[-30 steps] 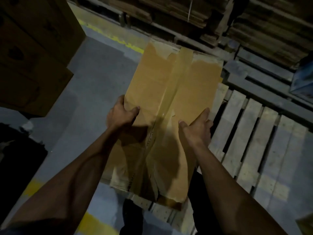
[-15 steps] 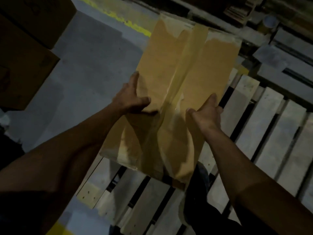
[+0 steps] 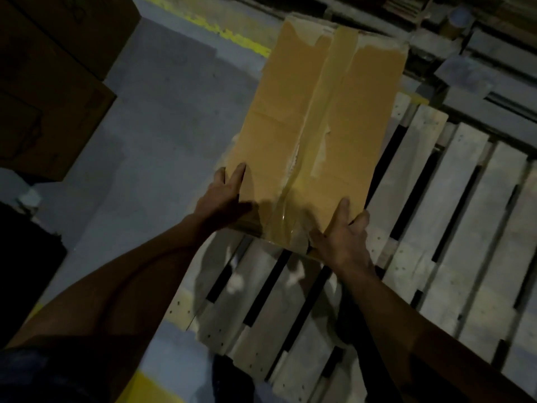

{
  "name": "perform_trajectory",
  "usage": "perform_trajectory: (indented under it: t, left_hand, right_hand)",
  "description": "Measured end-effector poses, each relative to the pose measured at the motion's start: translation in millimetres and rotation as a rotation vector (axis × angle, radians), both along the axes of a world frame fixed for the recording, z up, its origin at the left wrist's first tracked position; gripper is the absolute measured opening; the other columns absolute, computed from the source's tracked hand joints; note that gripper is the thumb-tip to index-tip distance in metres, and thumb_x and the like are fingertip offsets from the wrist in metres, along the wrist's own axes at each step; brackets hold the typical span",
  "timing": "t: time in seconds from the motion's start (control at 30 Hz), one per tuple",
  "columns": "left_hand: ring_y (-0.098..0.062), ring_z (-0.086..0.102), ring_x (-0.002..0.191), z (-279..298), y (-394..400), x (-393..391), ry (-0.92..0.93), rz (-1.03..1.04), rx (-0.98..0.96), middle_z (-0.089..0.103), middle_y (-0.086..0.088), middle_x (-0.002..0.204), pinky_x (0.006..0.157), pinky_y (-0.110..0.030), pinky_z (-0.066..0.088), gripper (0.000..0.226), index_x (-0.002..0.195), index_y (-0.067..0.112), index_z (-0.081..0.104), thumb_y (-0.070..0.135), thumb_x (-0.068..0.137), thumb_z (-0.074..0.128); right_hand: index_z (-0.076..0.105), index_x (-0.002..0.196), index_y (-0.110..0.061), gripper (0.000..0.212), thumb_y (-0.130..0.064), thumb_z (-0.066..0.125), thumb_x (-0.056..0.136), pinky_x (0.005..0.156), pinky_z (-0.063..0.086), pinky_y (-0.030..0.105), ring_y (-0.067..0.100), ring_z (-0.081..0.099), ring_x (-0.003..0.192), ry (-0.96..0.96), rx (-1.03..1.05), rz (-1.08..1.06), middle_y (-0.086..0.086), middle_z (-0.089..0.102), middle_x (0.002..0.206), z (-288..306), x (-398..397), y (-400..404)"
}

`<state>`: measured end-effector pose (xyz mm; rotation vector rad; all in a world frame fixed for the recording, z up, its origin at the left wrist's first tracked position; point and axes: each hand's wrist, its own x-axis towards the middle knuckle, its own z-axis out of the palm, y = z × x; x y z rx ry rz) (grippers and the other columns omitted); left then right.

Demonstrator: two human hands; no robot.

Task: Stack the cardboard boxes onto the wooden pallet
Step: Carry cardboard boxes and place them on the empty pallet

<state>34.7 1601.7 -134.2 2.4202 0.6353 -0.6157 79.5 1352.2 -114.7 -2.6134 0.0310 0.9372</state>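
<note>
Dim warehouse floor, wooden pallet [image 3: 453, 228] below; left hand [image 3: 223, 199] and right hand [image 3: 343, 237] grip taped cardboard box [image 3: 313, 117] near corners; looks stiff, light.

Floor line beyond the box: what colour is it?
Yellow, worn and patchy, on the grey floor; the head view shows the floor line best.

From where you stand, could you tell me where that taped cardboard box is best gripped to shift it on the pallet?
Probably by its two long side edges near the close end, one hand from each side, as the left hand and right hand do now. The cardboard box is long and narrow on the wooden pallet; its taped centre seam looks torn, so avoid it.
</note>
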Motion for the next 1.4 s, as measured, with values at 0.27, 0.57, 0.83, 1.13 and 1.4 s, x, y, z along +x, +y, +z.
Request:
perform_trajectory:
  t: [0.27,0.57,0.83,1.13,1.4]
  left_hand:
    - [-0.046,0.034,0.135,-5,4,-68,-0.073,-0.130,-0.109,0.009,-0.024,0.155,0.108,-0.044,0.038,0.124,0.157,0.016,-0.003,0.037,0.073,0.085]
    - [-0.045,0.049,0.117,-8,1,-53,-0.242,-0.056,0.003,0.028,-0.025,0.149,0.092,-0.048,0.049,0.088,0.157,0.014,0.017,0.015,0.088,0.072]
    - [-0.042,0.038,0.133,-11,41,27,-0.244,0.116,-0.023,0.028,-0.019,0.150,0.108,-0.050,0.040,0.090,0.155,0.023,0.025,0.027,0.081,0.075]
    - [-0.045,0.044,0.125,-12,48,95,-0.222,0.185,0.021,0.029,-0.020,0.147,0.101,-0.049,0.045,0.088,0.153,0.023,0.028,0.008,0.078,0.073]
    - [-0.047,0.048,0.118,-10,56,110,-0.191,0.178,0.028,0.031,-0.021,0.146,0.093,-0.049,0.050,0.088,0.152,0.025,0.027,0.002,0.078,0.070]
  right_hand:
    - [-0.013,0.158,-0.033,0.132,-0.064,0.080,0.070,0.108,0.038,0.052,0.047,0.019,0.145,0.018,0.058,0.003,0.013,-0.015,0.161,-12,-50,-12]
    - [-0.005,0.160,-0.027,0.109,-0.047,0.074,0.086,0.092,0.049,0.044,0.047,0.044,0.125,-0.141,0.003,-0.019,0.017,0.005,0.156,-23,-48,-4]
    - [-0.004,0.160,-0.022,0.109,-0.051,0.071,0.087,0.086,0.049,0.044,0.049,0.055,0.111,-0.148,0.024,-0.064,0.020,0.006,0.157,-23,4,43]
    - [-0.003,0.159,-0.023,0.106,-0.047,0.072,0.088,0.087,0.053,0.043,0.046,0.061,0.102,-0.134,0.030,-0.075,0.019,0.008,0.155,-20,65,65]
    - [-0.005,0.160,-0.023,0.107,-0.049,0.071,0.088,0.077,0.047,0.036,0.044,0.061,0.097,-0.141,0.003,-0.042,0.021,0.010,0.155,-18,80,68]
